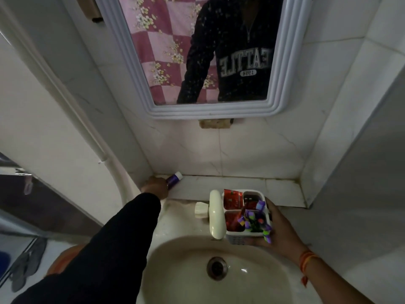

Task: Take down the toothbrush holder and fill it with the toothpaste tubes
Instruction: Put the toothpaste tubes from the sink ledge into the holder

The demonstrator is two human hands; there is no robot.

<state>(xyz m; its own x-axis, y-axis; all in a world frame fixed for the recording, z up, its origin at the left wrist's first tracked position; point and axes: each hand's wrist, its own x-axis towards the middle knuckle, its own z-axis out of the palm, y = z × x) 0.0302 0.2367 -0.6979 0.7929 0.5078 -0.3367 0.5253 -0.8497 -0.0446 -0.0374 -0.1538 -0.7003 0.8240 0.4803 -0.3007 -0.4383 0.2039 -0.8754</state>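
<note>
My right hand [279,229] grips a white toothbrush holder [244,236] with several compartments, held over the sink's back rim beside the tap. Red toothpaste tubes [232,199] stand in its left compartments and purple ones [255,220] stick out on the right. My left hand [154,186] is stretched to the left end of the marble ledge and is closed around a purple tube with a white cap [174,178], which lies on the ledge at the wall corner.
A cream tap [215,213] with a white knob stands behind the basin [190,279], whose drain is in the middle. A tiled ledge [219,187] runs along the wall under a framed mirror [210,55]. A white pipe runs down the left wall.
</note>
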